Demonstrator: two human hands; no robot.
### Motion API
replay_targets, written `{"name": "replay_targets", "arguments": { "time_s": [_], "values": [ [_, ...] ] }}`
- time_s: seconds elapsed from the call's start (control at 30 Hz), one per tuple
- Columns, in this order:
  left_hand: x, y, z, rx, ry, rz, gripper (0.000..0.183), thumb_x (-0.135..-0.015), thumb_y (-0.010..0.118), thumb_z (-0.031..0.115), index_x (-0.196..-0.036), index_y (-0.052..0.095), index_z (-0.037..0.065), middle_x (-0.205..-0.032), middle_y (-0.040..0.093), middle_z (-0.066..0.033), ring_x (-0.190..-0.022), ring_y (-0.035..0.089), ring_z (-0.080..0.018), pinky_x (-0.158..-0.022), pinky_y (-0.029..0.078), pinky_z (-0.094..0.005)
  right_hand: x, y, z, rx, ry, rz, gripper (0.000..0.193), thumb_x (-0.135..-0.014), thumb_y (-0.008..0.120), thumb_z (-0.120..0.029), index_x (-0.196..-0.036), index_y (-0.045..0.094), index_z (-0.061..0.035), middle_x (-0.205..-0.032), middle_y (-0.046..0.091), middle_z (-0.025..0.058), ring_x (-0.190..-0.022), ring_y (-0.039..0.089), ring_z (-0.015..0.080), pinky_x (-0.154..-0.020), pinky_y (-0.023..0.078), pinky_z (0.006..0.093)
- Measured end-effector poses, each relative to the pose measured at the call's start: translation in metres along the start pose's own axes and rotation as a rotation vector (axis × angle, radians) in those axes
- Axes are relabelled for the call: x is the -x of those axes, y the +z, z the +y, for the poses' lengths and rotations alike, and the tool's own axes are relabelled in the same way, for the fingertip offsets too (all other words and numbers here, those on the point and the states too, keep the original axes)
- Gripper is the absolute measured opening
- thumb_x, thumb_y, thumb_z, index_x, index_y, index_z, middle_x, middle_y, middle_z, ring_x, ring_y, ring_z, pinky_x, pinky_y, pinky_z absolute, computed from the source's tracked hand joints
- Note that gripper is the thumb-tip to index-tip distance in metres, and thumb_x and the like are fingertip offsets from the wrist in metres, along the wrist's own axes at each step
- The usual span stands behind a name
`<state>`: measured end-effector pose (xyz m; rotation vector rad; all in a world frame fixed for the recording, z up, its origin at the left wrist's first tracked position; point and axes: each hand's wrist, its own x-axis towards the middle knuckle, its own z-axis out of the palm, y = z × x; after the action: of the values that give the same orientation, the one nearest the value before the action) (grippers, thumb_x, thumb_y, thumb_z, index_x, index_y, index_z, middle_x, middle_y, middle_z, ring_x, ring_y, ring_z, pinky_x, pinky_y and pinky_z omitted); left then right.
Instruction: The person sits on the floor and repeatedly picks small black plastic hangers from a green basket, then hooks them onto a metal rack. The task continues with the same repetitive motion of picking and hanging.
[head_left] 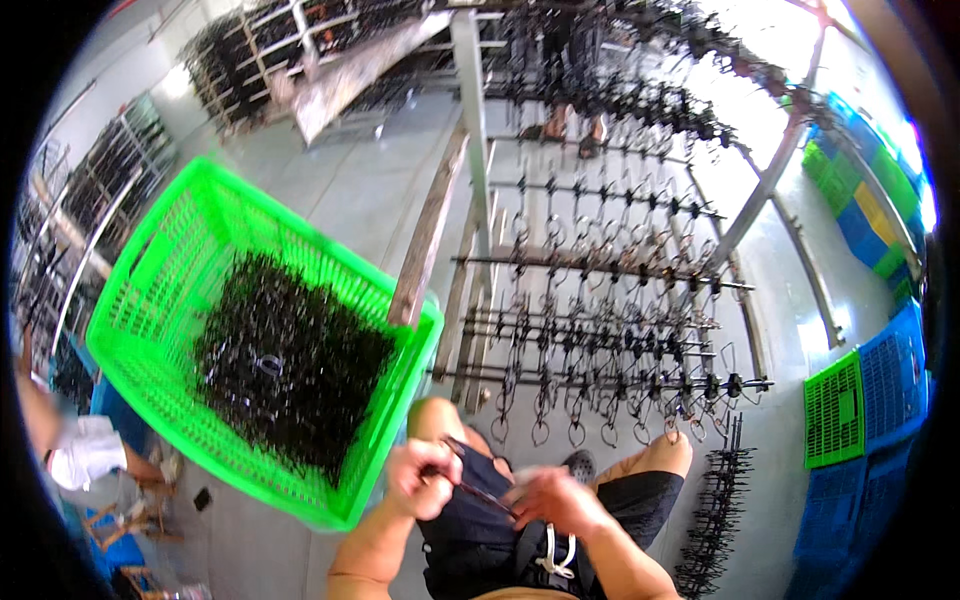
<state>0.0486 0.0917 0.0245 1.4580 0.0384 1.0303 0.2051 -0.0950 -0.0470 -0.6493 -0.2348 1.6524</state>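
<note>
Above my lap, my left hand (pixel 424 480) is closed around one end of a thin dark rod-like piece (pixel 484 495). That piece slants down to the fingertips of my right hand (pixel 556 500), which pinch its other end; this hand is slightly blurred. Just left of my knees stands a bright green plastic basket (pixel 270 215), tilted toward me. A heap of small black parts (pixel 290 365) fills much of its bottom. Ahead of my knees, several dark rods (pixel 610 268) lie across a rack, with rows of wire loops and black clips hanging from them.
A metal post (pixel 470 130) and a wooden bar (pixel 430 235) rise beside the basket. At my right, bundled black rods (pixel 715 510) reach down to the floor. Green and blue crates (pixel 835 410) stack along the right side. Another person's leg (pixel 140 465) shows at far left.
</note>
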Motion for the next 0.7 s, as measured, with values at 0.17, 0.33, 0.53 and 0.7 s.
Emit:
{"name": "replay_targets", "arguments": {
  "time_s": [0.17, 0.33, 0.53, 0.7],
  "values": [
    [-0.015, 0.016, 0.004, -0.022, 0.03, -0.193, 0.026, -0.066, 0.045, -0.008, -0.091, 0.051, -0.002, -0.056, 0.052, -0.0075, -0.047, 0.048, -0.0137, -0.048, 0.041, -0.0256, -0.025, 0.046, -0.004, -0.349, 0.332, -0.388, 0.051, -0.095, 0.041, -0.036, -0.119, 0.038, 0.0086, -0.077, 0.06, 0.0129, -0.032, 0.041, 0.0094, -0.03, 0.034, 0.0193],
    [-0.014, -0.029, -0.025, 0.097, -0.133, 0.38, 0.024, -0.081, 0.036, 0.002, -0.104, 0.044, 0.0, -0.087, 0.059, -0.0171, -0.067, 0.057, -0.0187, -0.052, 0.047, -0.0294, -0.041, 0.07, -0.037, 0.261, -0.196, 0.223, 0.027, -0.093, 0.048, -0.027, -0.096, 0.053, -0.0012, -0.065, 0.056, 0.0038, -0.039, 0.038, 0.0076, -0.035, 0.028, 0.0209],
    [0.022, -0.031, 0.002, 0.014, -0.588, 0.607, 0.029, -0.092, 0.039, 0.013, -0.12, 0.033, 0.009, -0.105, 0.059, -0.0205, -0.051, 0.054, -0.0146, -0.034, 0.034, -0.0208, -0.094, 0.064, -0.049, 0.523, -0.875, 0.628, 0.013, -0.092, 0.051, -0.009, -0.102, 0.048, -0.0027, -0.068, 0.049, -0.0005, -0.046, 0.043, 0.005, -0.041, 0.035, 0.021],
    [0.053, -0.045, 0.012, 0.059, -0.761, 0.605, 0.022, -0.087, 0.044, 0.008, -0.109, 0.041, 0.004, -0.089, 0.058, -0.0118, -0.058, 0.056, -0.0141, -0.04, 0.041, -0.0214, -0.13, 0.056, -0.019, 0.533, -0.803, 0.812, 0.012, -0.094, 0.046, -0.014, -0.101, 0.044, -0.0047, -0.069, 0.045, -0.0004, -0.046, 0.041, 0.0054, -0.042, 0.036, 0.0209]
  ]
}}
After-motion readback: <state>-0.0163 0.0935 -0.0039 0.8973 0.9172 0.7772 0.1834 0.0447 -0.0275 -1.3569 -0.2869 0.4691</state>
